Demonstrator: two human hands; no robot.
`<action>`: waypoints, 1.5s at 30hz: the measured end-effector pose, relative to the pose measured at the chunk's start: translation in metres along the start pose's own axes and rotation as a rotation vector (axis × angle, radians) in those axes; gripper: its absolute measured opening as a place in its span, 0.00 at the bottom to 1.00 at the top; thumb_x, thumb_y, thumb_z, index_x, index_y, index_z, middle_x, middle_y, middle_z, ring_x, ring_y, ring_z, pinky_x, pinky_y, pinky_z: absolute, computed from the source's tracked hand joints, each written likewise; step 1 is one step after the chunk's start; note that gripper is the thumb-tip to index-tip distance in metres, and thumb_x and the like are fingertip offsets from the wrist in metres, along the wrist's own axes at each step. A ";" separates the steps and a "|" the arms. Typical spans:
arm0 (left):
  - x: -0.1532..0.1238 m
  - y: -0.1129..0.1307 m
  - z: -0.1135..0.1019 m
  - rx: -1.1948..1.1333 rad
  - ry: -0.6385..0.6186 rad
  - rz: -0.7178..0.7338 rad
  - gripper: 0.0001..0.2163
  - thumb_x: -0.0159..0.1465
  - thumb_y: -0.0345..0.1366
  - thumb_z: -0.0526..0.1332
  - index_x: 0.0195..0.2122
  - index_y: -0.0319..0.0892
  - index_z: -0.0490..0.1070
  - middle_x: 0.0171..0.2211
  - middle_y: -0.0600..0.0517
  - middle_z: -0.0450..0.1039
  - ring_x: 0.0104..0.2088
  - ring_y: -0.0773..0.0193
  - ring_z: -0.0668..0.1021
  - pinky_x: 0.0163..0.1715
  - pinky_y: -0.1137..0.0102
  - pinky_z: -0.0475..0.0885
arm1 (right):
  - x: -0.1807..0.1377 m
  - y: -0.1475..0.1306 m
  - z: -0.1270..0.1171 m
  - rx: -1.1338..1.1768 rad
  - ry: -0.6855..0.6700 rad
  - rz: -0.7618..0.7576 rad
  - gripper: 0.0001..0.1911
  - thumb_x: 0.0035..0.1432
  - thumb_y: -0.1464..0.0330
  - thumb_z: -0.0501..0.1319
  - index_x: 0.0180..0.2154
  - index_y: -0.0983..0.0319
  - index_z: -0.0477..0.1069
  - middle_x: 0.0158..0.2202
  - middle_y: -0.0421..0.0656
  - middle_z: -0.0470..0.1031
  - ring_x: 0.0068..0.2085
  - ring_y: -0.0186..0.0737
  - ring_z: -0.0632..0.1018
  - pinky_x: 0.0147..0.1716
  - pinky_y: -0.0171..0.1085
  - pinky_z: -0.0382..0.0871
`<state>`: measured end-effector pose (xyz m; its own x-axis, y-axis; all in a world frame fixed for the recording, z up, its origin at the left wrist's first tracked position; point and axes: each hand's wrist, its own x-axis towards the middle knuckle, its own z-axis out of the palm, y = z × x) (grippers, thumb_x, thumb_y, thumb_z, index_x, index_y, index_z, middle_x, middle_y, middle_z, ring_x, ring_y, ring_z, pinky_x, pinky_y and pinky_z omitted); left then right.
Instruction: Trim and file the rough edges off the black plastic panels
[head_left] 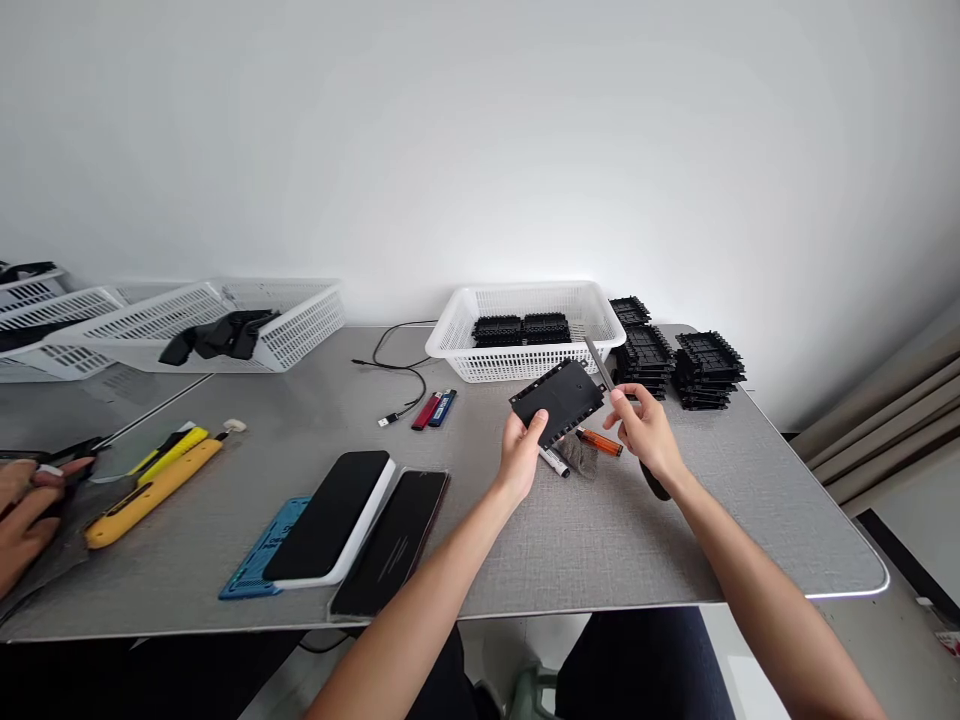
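My left hand [521,448] grips a flat black plastic plate [562,400] with toothed edges, thumb on top, tilted above the table. In my right hand [643,432] is a flat file [598,360], its long grey metal blade pointing up and away past the plate's right edge. The file's dark handle [655,482] shows below that hand. Whether the blade touches the plate I cannot tell. Beneath the plate lie a white marker [555,462], an orange lighter [600,442] and a crumpled grey mesh piece [579,458].
Behind stands a white basket [517,366] holding black plates, with stacked black plates [709,372] to its right. Lighters [427,411], a cable [409,370], a phone [390,545] and a power bank [330,515] lie leftward. Another person's hand [30,510] is near a yellow tool [154,495].
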<state>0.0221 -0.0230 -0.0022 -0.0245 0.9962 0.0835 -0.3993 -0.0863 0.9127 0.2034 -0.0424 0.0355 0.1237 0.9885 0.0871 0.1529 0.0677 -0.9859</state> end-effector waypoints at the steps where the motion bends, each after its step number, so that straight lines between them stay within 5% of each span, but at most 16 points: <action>1: 0.001 -0.002 -0.002 -0.002 0.010 -0.006 0.21 0.55 0.45 0.67 0.47 0.42 0.69 0.50 0.43 0.75 0.47 0.54 0.79 0.40 0.62 0.78 | 0.000 0.001 -0.002 -0.059 0.027 -0.039 0.25 0.60 0.44 0.54 0.40 0.60 0.67 0.22 0.37 0.71 0.17 0.29 0.60 0.16 0.31 0.53; 7: 0.008 -0.006 -0.007 0.043 0.002 0.064 0.20 0.54 0.44 0.68 0.46 0.42 0.71 0.50 0.44 0.76 0.54 0.54 0.76 0.54 0.59 0.70 | -0.001 0.001 -0.004 -0.423 -0.018 -0.221 0.31 0.64 0.44 0.48 0.21 0.61 0.63 0.16 0.36 0.57 0.21 0.32 0.59 0.23 0.34 0.51; 13: 0.010 -0.001 -0.005 0.019 -0.046 0.114 0.18 0.55 0.43 0.68 0.44 0.41 0.71 0.47 0.44 0.78 0.51 0.54 0.78 0.54 0.58 0.70 | -0.002 0.003 0.001 -0.767 -0.023 -0.224 0.31 0.62 0.45 0.52 0.18 0.60 0.66 0.16 0.39 0.63 0.21 0.34 0.59 0.24 0.35 0.48; 32: 0.006 0.003 -0.005 -0.008 -0.089 0.102 0.15 0.54 0.37 0.66 0.43 0.42 0.71 0.46 0.46 0.78 0.50 0.56 0.78 0.54 0.59 0.70 | 0.003 0.011 -0.007 -0.933 0.048 -0.255 0.32 0.63 0.44 0.50 0.21 0.59 0.71 0.19 0.43 0.69 0.22 0.38 0.68 0.25 0.36 0.48; 40: 0.013 0.006 -0.011 0.009 0.140 0.113 0.19 0.54 0.44 0.69 0.44 0.42 0.73 0.47 0.46 0.78 0.50 0.56 0.78 0.53 0.62 0.71 | 0.006 0.008 -0.018 -0.892 0.158 -0.251 0.32 0.64 0.43 0.49 0.20 0.60 0.66 0.18 0.41 0.66 0.21 0.35 0.63 0.24 0.36 0.46; 45: 0.014 0.004 -0.012 0.044 0.157 0.141 0.21 0.53 0.48 0.70 0.43 0.40 0.74 0.47 0.45 0.78 0.48 0.57 0.79 0.52 0.63 0.72 | 0.007 0.010 -0.018 -0.901 0.136 -0.261 0.32 0.63 0.43 0.50 0.19 0.60 0.65 0.17 0.40 0.66 0.21 0.35 0.62 0.25 0.36 0.46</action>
<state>0.0092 -0.0090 -0.0023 -0.2213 0.9634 0.1514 -0.3416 -0.2220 0.9132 0.2230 -0.0375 0.0289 0.0832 0.9288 0.3610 0.8842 0.0983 -0.4566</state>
